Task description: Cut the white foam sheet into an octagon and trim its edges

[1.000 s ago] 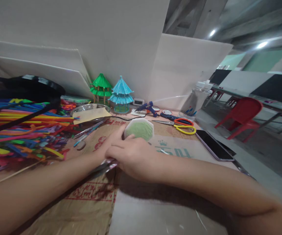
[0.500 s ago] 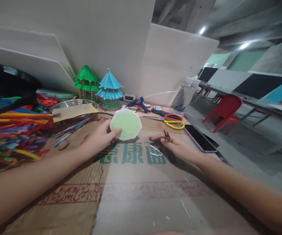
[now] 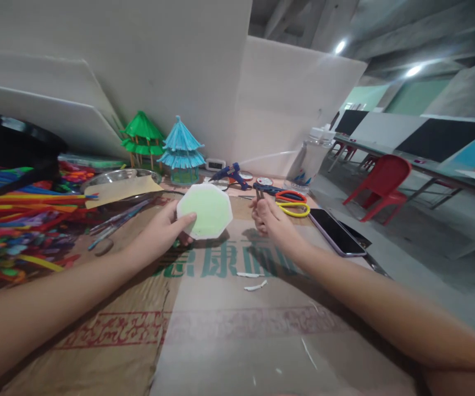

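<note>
My left hand (image 3: 174, 224) grips an octagonal piece (image 3: 206, 212), pale green with a white rim, by its left edge, thumb on the green face. My right hand (image 3: 268, 215) is closed around a small dark two-pronged tool (image 3: 259, 193), whose tips point up from the fingers; the rest of it is hidden. The right hand is apart from the octagon. Below and between the hands, a curled white strip (image 3: 255, 286) and a straighter white strip (image 3: 249, 274) lie on the translucent sheet.
Scissors (image 3: 293, 209) and a phone (image 3: 336, 232) lie on the right. Behind stand a glue gun (image 3: 233, 174), a blue paper pavilion (image 3: 182, 151), a green one (image 3: 142, 137) and a clear bottle (image 3: 309, 159). Colourful fuzzy stems (image 3: 18, 220) pile up at left; cardboard (image 3: 114, 297) covers the table.
My right hand has turned and closed, its tool's tips now upright. The white strips have shifted toward me on the sheet. The octagon has moved slightly left in view.
</note>
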{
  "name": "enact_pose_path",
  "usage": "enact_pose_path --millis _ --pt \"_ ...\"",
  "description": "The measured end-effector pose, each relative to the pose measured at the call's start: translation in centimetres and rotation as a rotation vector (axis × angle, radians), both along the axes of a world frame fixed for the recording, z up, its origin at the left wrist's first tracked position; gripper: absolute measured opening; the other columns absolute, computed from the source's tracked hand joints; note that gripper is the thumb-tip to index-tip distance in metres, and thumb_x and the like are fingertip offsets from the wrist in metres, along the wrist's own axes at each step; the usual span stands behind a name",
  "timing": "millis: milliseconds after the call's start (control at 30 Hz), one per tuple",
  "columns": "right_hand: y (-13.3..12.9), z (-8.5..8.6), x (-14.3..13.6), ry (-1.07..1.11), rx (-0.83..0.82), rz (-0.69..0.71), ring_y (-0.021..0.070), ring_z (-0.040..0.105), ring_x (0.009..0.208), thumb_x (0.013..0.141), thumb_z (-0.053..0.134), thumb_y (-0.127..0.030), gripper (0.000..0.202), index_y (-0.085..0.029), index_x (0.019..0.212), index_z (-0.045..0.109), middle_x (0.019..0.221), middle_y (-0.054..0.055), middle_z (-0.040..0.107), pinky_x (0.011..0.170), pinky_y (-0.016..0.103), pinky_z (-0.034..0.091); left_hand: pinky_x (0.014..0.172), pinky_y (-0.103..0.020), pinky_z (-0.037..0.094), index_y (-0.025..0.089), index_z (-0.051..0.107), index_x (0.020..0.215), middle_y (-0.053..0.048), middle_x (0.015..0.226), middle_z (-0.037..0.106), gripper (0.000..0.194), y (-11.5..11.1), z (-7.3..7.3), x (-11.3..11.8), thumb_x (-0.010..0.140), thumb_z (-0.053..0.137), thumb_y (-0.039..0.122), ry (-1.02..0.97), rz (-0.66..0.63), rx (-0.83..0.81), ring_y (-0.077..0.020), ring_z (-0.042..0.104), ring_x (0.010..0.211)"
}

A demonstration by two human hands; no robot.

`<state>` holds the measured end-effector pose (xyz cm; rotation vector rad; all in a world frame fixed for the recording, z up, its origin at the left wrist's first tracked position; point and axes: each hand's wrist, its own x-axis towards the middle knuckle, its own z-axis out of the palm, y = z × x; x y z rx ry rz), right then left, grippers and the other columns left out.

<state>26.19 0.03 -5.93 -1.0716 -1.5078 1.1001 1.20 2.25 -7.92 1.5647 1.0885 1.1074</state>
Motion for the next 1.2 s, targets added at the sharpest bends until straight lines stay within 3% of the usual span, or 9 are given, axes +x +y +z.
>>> enact_pose_path --millis 67,233,467,767,1000,1200 --pt "0.2 -1.1 -0.4 0.058 -0.046 0.026 0.0069 0.024 0.05 0.084 0.045 -0.077 0.058 -0.022 0.099 0.053 0.07 -0.006 0.033 0.043 0.021 0.021 0.047 -0.027 0.049 0.015 0.053 0.107 0.0 0.077 0.062 0.045 -0.2 0.1 0.0 0.079 0.066 0.048 -0.026 -0.025 -0.019 -0.0142 0.058 0.05" --pt "-1.0 -2.5 -1.1 0.065 -0.112 0.08 0.0081 0.03 0.056 0.085 0.051 -0.073 0.055 -0.02 0.098 0.054 0.072 -0.005 0.035 0.047 0.021 0.025 0.048 -0.027 0.052 0.014 0.052 0.114 -0.001 0.081 0.063 0.049 -0.5 0.0 0.1 0.081 0.065 0.049 -0.057 -0.047 -0.019 -0.0141 0.059 0.054" --pt "-1.1 -2.5 -1.6 0.017 -0.119 0.122 0.0084 0.031 0.053 0.083 0.051 -0.075 0.054 -0.021 0.082 0.044 0.065 -0.006 0.04 0.045 0.022 0.023 0.047 -0.026 0.051 0.016 0.052 0.116 -0.002 0.087 0.063 0.051 -0.5 -0.4 0.0 0.083 0.066 0.052 -0.017 -0.136 0.011 -0.0138 0.058 0.057" --pt "-1.3 -2.2 -1.5 0.036 -0.148 0.139 0.0076 0.028 0.051 0.08 0.053 -0.076 0.056 -0.021 0.075 0.041 0.061 -0.007 0.037 0.046 0.023 0.022 0.055 -0.025 0.048 0.014 0.059 0.112 -0.004 0.089 0.064 0.049 -0.1 -0.5 -0.6 0.087 0.06 0.056 0.108 -0.085 0.075 -0.0161 0.057 0.068" --pt "-1.2 -2.4 -1.5 0.033 -0.18 0.127 0.0091 0.026 0.052 0.083 0.051 -0.073 0.054 -0.02 0.091 0.051 0.061 -0.008 0.033 0.048 0.024 0.017 0.051 -0.023 0.043 0.015 0.056 0.114 -0.002 0.087 0.058 0.048 -0.4 -0.5 -0.3 0.09 0.055 0.056 0.094 -0.076 0.135 -0.0147 0.052 0.066" --pt "-1.1 -2.6 -1.4 0.042 -0.185 0.145 0.0094 0.023 0.051 0.084 0.051 -0.071 0.051 -0.02 0.091 0.051 0.061 -0.008 0.028 0.047 0.025 0.015 0.051 -0.023 0.043 0.014 0.056 0.115 -0.003 0.087 0.057 0.047 -0.7 -0.4 -0.4 0.092 0.053 0.055 0.126 -0.069 0.162 -0.0144 0.051 0.065"
